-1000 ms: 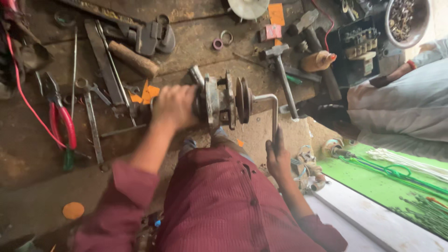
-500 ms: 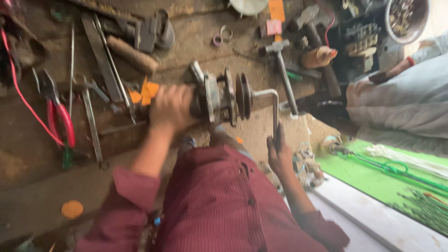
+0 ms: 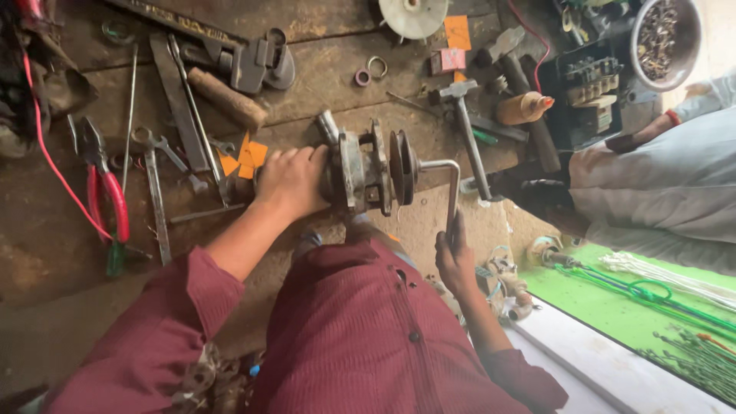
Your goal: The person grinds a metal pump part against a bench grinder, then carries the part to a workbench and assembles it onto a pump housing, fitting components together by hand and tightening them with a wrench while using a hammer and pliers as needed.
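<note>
Rusty grey metal motor housing (image 3: 368,172) resting on the stained wooden worktop (image 3: 322,84), just above the knees. Left hand (image 3: 290,182) clenched around its left end. Right hand (image 3: 455,257) grasping the bent steel crank handle (image 3: 448,188) projecting from its right end.

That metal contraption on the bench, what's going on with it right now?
A person in a maroon shirt is working a grimy metal machine on a cluttered wooden workbench. Their left hand grips one end of the machine, and their right hand holds the bent crank handle sticking out of the other end. Red-handled pliers, wrenches, a hammer and a bowl of small parts lie around. Another person sits at the right.
</note>
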`<state>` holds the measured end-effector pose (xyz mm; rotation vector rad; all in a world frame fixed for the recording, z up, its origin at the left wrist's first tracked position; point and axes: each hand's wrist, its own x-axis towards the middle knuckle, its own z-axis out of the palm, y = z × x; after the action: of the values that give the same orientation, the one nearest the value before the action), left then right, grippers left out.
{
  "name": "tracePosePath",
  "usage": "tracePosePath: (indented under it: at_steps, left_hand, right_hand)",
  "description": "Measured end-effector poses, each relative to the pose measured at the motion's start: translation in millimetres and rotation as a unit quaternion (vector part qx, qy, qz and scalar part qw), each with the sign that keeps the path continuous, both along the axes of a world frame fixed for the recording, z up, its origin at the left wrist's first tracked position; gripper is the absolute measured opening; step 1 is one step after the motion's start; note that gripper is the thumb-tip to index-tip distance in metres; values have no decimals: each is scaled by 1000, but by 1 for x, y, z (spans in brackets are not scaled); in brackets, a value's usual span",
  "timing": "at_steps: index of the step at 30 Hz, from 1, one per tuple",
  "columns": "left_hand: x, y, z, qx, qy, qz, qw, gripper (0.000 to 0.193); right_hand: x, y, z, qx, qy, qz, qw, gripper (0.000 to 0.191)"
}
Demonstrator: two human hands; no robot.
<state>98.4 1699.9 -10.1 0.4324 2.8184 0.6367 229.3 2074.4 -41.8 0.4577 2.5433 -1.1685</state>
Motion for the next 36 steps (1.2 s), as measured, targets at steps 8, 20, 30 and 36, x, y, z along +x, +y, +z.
tracePosePath:
  at_steps: [8, 20, 30, 36]
  left_hand:
    - [22, 3, -13, 31, 144, 32, 989, 73]
    - [20, -3, -25, 30, 198, 24, 979, 51]
    - [18, -1, -4, 38, 168, 24, 985, 78]
    - [23, 5, -5, 21, 133, 18, 991, 78]
  right_hand:
    - [-8, -9, -7, 63, 40, 53, 996, 60]
    - [-20, -36, 44, 96, -14, 46, 994, 50]
    - [-10, -25, 51, 63, -60, -5, 996, 56]
    - [1, -11, 21, -104, -35, -134, 985, 62]
